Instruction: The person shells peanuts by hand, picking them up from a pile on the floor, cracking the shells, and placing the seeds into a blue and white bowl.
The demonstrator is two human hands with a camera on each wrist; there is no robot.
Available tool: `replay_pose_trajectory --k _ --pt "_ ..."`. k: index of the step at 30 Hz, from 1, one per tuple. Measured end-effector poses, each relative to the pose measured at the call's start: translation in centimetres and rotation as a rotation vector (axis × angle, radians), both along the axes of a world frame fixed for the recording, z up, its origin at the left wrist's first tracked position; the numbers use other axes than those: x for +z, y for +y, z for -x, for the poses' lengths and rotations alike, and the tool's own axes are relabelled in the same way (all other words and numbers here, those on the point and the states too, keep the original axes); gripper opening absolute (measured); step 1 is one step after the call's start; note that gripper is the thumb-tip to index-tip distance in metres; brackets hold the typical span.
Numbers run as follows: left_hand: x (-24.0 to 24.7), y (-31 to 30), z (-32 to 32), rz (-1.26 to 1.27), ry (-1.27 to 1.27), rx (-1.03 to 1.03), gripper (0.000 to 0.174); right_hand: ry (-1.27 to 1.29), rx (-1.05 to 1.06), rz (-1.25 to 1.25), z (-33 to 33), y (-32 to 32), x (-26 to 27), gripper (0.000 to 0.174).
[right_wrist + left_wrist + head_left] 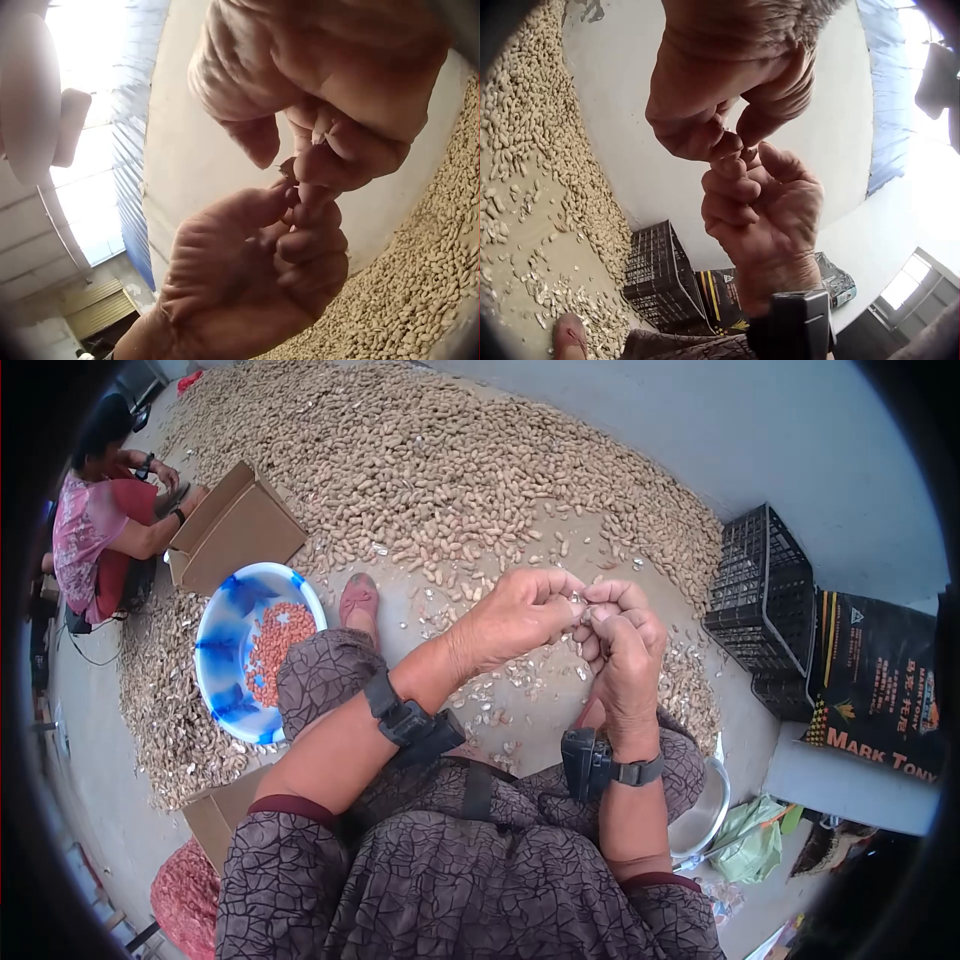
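In the head view my left hand (pixel 520 618) and right hand (pixel 628 655) meet above my lap, fingertips touching. Both pinch a small peanut between thumbs and curled fingers. A broken piece of its shell (pixel 287 169) shows at the fingertips in the right wrist view, where the right hand (pixel 322 82) is above the left hand (pixel 247 277). Fingers hide most of the peanut. Left of my knee stands a blue and white basin (pixel 212 670) holding reddish kernels (pixel 268 650). A large heap of unshelled peanuts (pixel 420 460) spreads beyond the hands.
Empty shells (pixel 170 710) lie heaped at the left, others on the floor below my hands. A cardboard box (pixel 245 530) stands behind the basin, near a seated person (pixel 100 540). Black crates (pixel 760 600), a printed black box (pixel 880 680) and a metal bowl (pixel 705 810) are at the right.
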State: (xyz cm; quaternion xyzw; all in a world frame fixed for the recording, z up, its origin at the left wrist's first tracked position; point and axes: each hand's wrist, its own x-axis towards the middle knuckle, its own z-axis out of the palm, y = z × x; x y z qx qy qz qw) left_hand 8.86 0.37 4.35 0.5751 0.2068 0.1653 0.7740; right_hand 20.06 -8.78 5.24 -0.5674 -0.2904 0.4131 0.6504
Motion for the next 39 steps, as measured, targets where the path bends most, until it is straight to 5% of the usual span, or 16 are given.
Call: replay_pose_trajectory --k 1,4,12,15,16,18,19,24,28,30,34,35,39 --pt "-0.7 0.3 -0.3 -0.206 0.070 -0.012 0.022 -0.034 0.020 0.029 0.3 0.1 0.3 0.011" --pt "-1.7 0.6 -0.1 -0.284 0.184 -0.139 0.024 -0.274 0.105 0.161 0.7 0.2 0.4 0.009" --pt "-0.3 0.7 2.6 0.173 0.198 -0.066 0.022 -0.235 0.089 0.375 -1.6 -0.7 -0.1 0.011" --pt "-0.4 1.4 3.8 0.350 0.042 -0.164 0.025 -0.572 0.451 0.741 -3.6 -1.5 -2.7 0.022" --pt "0.0 1.0 4.0 0.354 0.044 -0.165 0.025 -0.569 0.451 0.743 -3.7 -1.7 -3.7 0.022" --pt "0.8 0.0 4.2 0.294 0.129 -0.228 0.031 -1.062 0.428 0.799 -3.6 -1.9 -5.0 0.023" --pt "1.1 -0.7 4.3 0.306 0.129 -0.284 0.035 -1.091 0.385 0.870 -3.1 -1.4 -4.8 0.022" --pt "3.6 -1.9 4.4 0.261 0.017 -0.539 0.029 -0.953 0.437 0.832 -4.2 -0.3 -8.8 0.023" --pt "5.4 -5.5 3.3 0.179 -0.551 -0.198 0.036 -0.927 0.585 0.870 -5.5 -0.1 -14.1 0.024" --pt "6.3 -1.7 3.7 0.300 -0.706 -0.503 0.030 -0.766 0.606 0.932 -5.3 1.2 -16.0 0.021" --pt "8.6 -1.6 5.3 0.544 -0.346 -0.525 0.033 -0.445 0.595 0.921 -4.0 4.1 -20.6 0.019" --pt "7.9 -1.5 6.5 0.391 -0.535 -0.318 0.029 -0.526 0.575 0.847 -3.4 4.7 -22.0 0.018" --pt "6.0 -2.4 6.2 -0.007 -0.723 -0.112 0.023 -0.632 0.560 0.719 -0.4 5.7 -26.2 0.015"
